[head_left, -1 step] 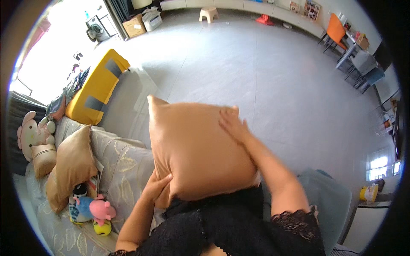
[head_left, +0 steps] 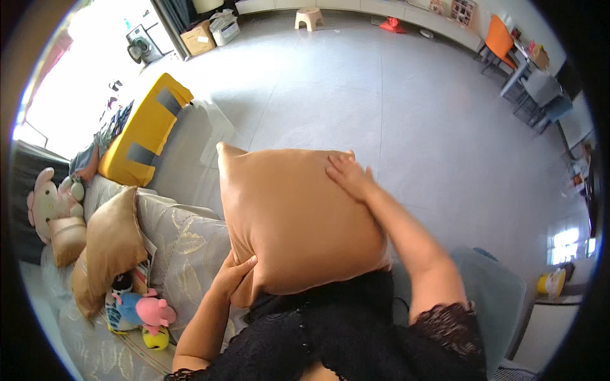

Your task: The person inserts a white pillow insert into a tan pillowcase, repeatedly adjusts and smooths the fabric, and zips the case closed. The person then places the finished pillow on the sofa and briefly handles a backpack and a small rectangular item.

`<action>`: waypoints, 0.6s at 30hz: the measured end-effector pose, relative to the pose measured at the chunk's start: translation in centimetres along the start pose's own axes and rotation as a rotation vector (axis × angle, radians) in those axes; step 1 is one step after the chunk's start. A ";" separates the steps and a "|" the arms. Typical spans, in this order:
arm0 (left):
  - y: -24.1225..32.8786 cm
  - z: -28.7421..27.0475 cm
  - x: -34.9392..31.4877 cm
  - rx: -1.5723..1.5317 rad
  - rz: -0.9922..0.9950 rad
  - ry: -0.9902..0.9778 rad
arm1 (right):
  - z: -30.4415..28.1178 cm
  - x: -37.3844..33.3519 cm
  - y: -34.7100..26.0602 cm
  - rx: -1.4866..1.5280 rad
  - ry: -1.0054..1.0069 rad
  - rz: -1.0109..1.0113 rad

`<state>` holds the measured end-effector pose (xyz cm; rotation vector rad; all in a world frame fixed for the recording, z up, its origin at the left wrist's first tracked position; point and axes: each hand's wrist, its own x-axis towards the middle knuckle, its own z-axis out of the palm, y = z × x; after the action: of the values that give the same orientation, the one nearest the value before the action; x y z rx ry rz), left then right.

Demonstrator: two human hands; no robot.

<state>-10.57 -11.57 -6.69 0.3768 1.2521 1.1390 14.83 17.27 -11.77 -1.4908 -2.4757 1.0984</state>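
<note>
A tan, shiny cushion [head_left: 298,219] stands in front of my body, its broad face turned up. At its lower left corner, my left hand [head_left: 234,274] grips the fabric, thumb on the upper face and the other fingers hidden behind the edge. My right hand [head_left: 349,178] lies flat on the upper right corner, fingers spread and pressing on the cloth without gripping it. The cushion's lower edge meets my black clothing [head_left: 330,311]. What lies beneath the cushion is hidden.
To the left, a patterned sofa [head_left: 181,254] holds another tan cushion [head_left: 114,235], a pink plush toy [head_left: 154,312] and a white-and-pink plush [head_left: 46,206]. Beyond stands a yellow-covered piece of furniture [head_left: 143,136]. A grey-blue chair [head_left: 486,298] is at my right, a small stool [head_left: 309,20] far ahead.
The cushion has risen very slightly in view, with my right hand still spread on its corner. My left hand keeps its grip.
</note>
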 end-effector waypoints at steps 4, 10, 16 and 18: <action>1.6 -2.5 -1.7 0.044 -0.115 -0.049 | -6.7 -2.5 -3.3 0.239 0.121 -0.065; 7.7 -1.1 0.3 0.019 0.042 -0.069 | 1.3 -12.9 2.0 0.882 -0.031 0.206; 2.7 2.4 5.5 0.116 -0.035 0.054 | 5.5 -14.6 -0.8 1.344 0.178 0.215; 3.0 3.3 6.5 0.050 -0.042 0.064 | 3.6 -13.5 -1.9 1.258 0.322 0.158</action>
<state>-9.79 -3.73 -6.89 0.3520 1.3411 1.0927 19.22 4.13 -9.32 -1.2166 -0.9844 1.7230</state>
